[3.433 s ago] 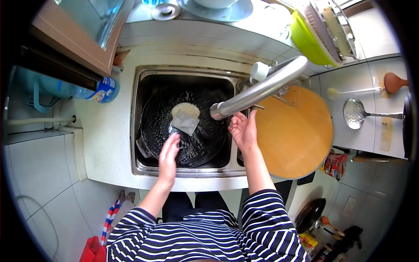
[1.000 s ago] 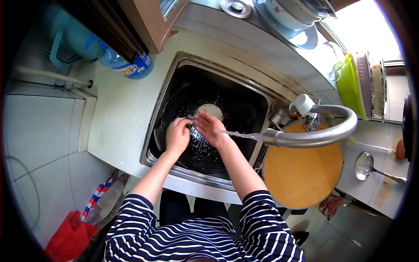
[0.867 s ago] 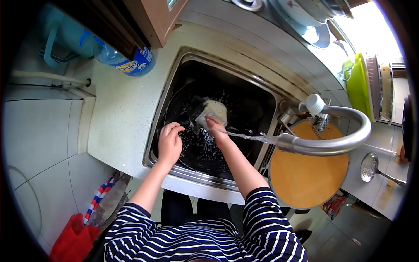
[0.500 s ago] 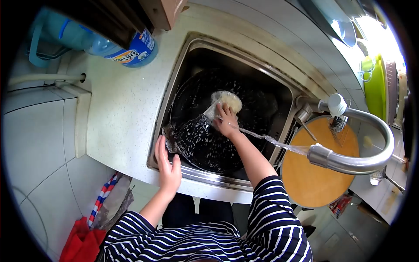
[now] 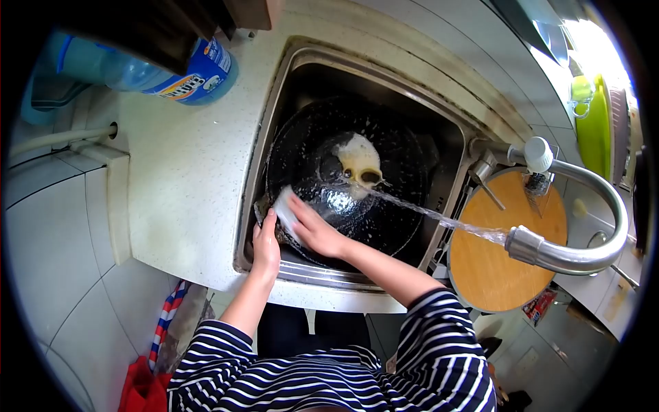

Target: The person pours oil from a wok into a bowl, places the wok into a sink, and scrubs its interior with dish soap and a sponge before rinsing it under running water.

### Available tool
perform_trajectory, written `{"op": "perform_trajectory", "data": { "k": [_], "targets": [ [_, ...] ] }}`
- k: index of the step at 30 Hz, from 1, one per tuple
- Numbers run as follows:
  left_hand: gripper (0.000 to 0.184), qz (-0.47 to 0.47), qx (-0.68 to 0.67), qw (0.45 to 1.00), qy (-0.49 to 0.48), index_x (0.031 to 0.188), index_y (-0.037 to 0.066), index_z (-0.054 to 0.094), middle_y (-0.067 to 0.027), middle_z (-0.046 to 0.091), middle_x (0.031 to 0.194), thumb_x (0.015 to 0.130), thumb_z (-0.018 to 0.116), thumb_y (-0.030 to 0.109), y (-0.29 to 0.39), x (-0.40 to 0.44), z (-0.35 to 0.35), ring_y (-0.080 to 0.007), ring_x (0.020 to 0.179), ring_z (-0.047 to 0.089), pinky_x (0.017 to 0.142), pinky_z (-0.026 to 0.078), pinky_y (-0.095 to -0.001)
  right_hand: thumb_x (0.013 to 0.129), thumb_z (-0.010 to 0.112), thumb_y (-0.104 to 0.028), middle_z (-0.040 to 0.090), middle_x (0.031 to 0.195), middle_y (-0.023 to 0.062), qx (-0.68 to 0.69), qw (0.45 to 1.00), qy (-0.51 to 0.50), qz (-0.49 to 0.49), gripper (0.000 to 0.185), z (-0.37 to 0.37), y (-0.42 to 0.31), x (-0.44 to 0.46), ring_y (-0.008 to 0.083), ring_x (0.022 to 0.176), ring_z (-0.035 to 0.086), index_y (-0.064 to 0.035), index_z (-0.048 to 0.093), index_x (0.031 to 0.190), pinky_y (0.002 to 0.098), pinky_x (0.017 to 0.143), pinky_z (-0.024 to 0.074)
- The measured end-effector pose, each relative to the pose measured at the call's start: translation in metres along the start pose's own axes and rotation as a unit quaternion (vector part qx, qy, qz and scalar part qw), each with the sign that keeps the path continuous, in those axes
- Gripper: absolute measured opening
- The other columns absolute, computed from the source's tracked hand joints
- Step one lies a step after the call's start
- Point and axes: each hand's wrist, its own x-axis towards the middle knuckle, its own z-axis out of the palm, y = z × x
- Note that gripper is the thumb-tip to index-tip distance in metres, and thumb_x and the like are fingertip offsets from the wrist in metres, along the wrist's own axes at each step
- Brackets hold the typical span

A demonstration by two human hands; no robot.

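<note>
A large black pan (image 5: pixel 391 233) lies in the steel sink (image 5: pixel 384 86), wet and flecked with suds. My right hand (image 5: pixel 316 230) presses a pale scrubbing pad (image 5: pixel 288 216) on the pan's near-left side. My left hand (image 5: pixel 266 244) is at the pan's left edge, by the handle, its fingers wrapped on it. Water runs from the curved faucet (image 5: pixel 535 248) leftwards into the pan. A yellowish foamy patch (image 5: pixel 360 161) with two dark spots shows on the pan's middle, where the stream lands.
A blue-labelled bottle (image 5: pixel 199 75) stands on the counter (image 5: pixel 175 178) at the left. Right of the sink is a round wooden board (image 5: pixel 504 275). A green basin (image 5: pixel 594 130) stands at the far right. A red cloth (image 5: pixel 144 388) hangs at the lower left.
My right hand has drawn the pad from the pan's middle to its near-left side. My left hand has closed on the pan's edge. The stream now reaches the foamy patch, uncovered by my hand.
</note>
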Motion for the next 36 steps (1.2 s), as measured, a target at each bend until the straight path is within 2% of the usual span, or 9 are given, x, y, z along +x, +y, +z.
{"op": "perform_trajectory", "data": {
  "k": [3,6,11,15,17,22,27,30,36],
  "targets": [
    [0.039,0.015,0.031,0.999,-0.016,0.126,-0.003,0.047,-0.0094,0.053,0.125,0.095,0.051,0.02,0.006,-0.004,0.001,-0.0182,0.112,0.051,0.099,0.038,-0.0317,0.093,0.046,-0.023,0.011,0.151,0.0242,-0.109,0.959,0.24,-0.101,0.064,-0.01,0.02,0.086,0.0368,0.14,0.012,-0.0009,0.017,0.145,0.041,0.115,0.0105],
    [0.049,0.0,0.074,0.997,-0.033,0.128,-0.007,0.045,-0.0115,0.05,0.129,0.097,0.046,0.03,0.012,-0.006,0.003,-0.0193,0.117,0.045,0.103,0.03,-0.0299,0.091,0.047,-0.023,0.019,0.147,0.0275,-0.303,0.844,0.44,0.05,0.061,-0.055,0.064,0.119,0.0437,0.136,0.018,0.0033,0.024,0.141,0.0463,0.113,0.0146],
    [0.048,-0.007,0.075,0.997,-0.01,0.126,-0.007,0.046,-0.0112,0.052,0.126,0.096,0.048,0.03,0.016,-0.01,0.009,-0.0194,0.114,0.046,0.101,0.031,-0.0295,0.088,0.051,-0.021,0.019,0.15,0.0217,-0.35,0.887,0.219,0.206,0.066,-0.037,0.058,0.03,0.0422,0.135,0.022,-0.0018,0.021,0.144,0.0457,0.11,0.0223],
    [0.048,-0.015,0.077,0.997,0.016,0.127,-0.007,0.046,-0.0114,0.051,0.128,0.095,0.05,0.029,0.011,-0.009,0.006,-0.0195,0.115,0.046,0.101,0.031,-0.03,0.089,0.05,-0.018,0.014,0.15,0.0243,-0.158,0.967,0.197,-0.028,0.067,0.003,0.018,0.054,0.0417,0.139,0.014,-0.0001,0.017,0.145,0.0451,0.113,0.0139],
    [0.048,-0.01,0.083,0.996,0.015,0.127,-0.007,0.045,-0.0113,0.05,0.128,0.095,0.05,0.029,0.011,-0.009,0.005,-0.0196,0.115,0.046,0.102,0.03,-0.0303,0.088,0.05,-0.017,0.018,0.149,0.0253,-0.245,0.922,0.29,-0.073,0.065,-0.028,0.01,0.097,0.0426,0.137,0.017,0.0027,0.02,0.143,0.0473,0.113,0.0154],
    [0.048,-0.023,0.073,0.997,0.001,0.126,-0.007,0.045,-0.0112,0.051,0.127,0.095,0.05,0.029,0.01,-0.008,0.0,-0.02,0.114,0.046,0.102,0.03,-0.0303,0.088,0.05,-0.02,0.019,0.151,0.0173,-0.393,0.78,0.479,0.085,0.062,-0.113,0.066,0.107,0.0378,0.139,0.016,-0.0038,0.027,0.143,0.0465,0.113,0.0156],
    [0.046,-0.017,0.08,0.997,0.006,0.125,-0.007,0.046,-0.0104,0.052,0.123,0.094,0.05,0.028,0.015,-0.009,0.007,-0.0188,0.111,0.047,0.099,0.032,-0.0296,0.089,0.047,-0.024,0.022,0.15,0.0176,-0.425,0.818,0.292,0.256,0.065,-0.052,0.092,0.028,0.0387,0.138,0.019,-0.0051,0.019,0.145,0.05,0.11,0.0183],
    [0.042,-0.009,0.083,0.996,0.007,0.121,-0.006,0.05,-0.0093,0.055,0.119,0.094,0.05,0.027,0.012,-0.008,0.005,-0.0181,0.107,0.049,0.097,0.034,-0.0296,0.09,0.047,-0.029,0.029,0.145,0.0208,-0.324,0.925,0.171,0.096,0.06,-0.033,0.059,0.041,0.0409,0.134,0.024,-0.0044,0.027,0.141,0.0473,0.111,0.019],
    [0.044,-0.011,0.063,0.998,-0.001,0.124,-0.006,0.047,-0.0095,0.053,0.123,0.094,0.05,0.025,0.012,-0.007,0.005,-0.0181,0.111,0.047,0.099,0.032,-0.0295,0.09,0.045,-0.025,0.026,0.149,0.014,-0.549,0.793,0.22,0.15,0.058,-0.112,0.083,0.035,0.0362,0.135,0.026,-0.0051,0.028,0.142,0.0469,0.11,0.0221]
  ]
}}
